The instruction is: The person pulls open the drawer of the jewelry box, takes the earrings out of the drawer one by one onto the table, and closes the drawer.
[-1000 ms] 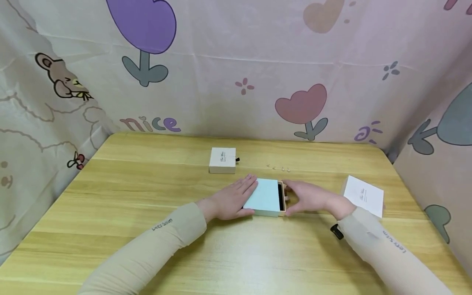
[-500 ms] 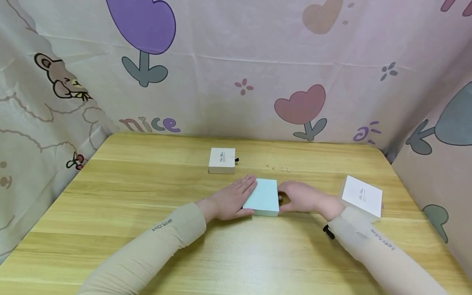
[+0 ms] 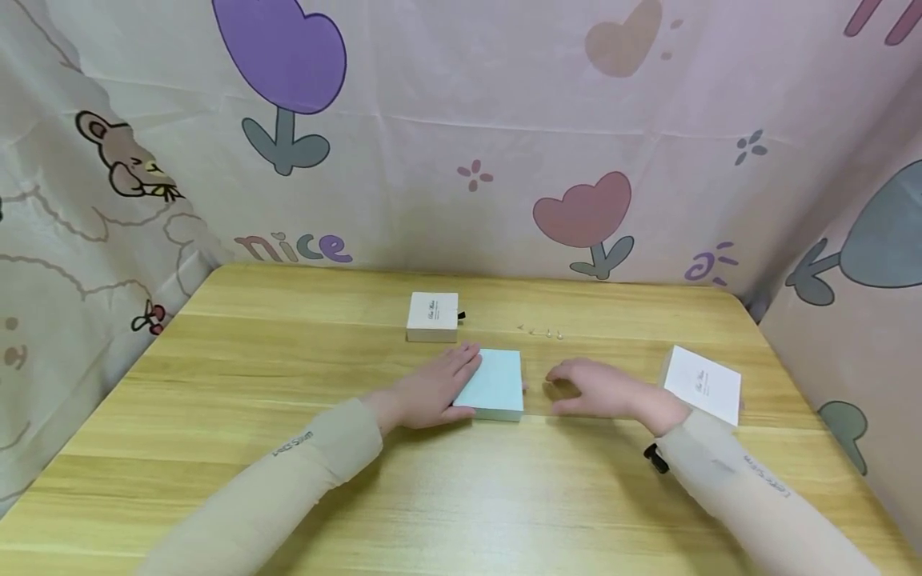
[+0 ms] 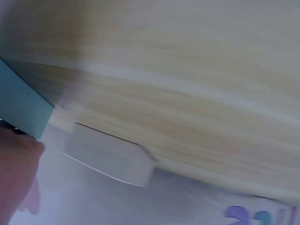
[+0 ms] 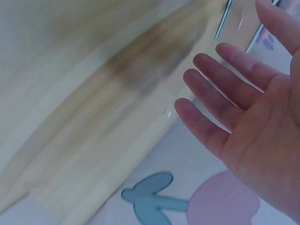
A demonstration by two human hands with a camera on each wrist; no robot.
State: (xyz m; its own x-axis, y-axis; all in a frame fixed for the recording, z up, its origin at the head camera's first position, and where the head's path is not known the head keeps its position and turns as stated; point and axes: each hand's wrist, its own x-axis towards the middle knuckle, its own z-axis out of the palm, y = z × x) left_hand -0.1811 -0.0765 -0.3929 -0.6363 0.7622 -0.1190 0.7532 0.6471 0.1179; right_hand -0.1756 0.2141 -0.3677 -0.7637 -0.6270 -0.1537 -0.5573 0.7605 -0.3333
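A pale blue box (image 3: 490,384) is set near the middle of the wooden surface (image 3: 310,344), with a small pinkish tab (image 3: 525,386) exposed at its right end. Its left end is partly covered by the left hand (image 3: 430,390), whose fingers are laid nearly straight over the far corner while the thumb is placed at the near corner; how firmly the box is pressed cannot be told. The right hand (image 3: 596,389) is held apart from the tab, fingers spread and slightly bent, with nothing gripped. Behind the box, 4 tiny pieces (image 3: 550,334) are lined up. 1 printed white box (image 3: 433,307) is placed to their left, and a 2nd white box (image 3: 702,386) is seen beside the right wrist.
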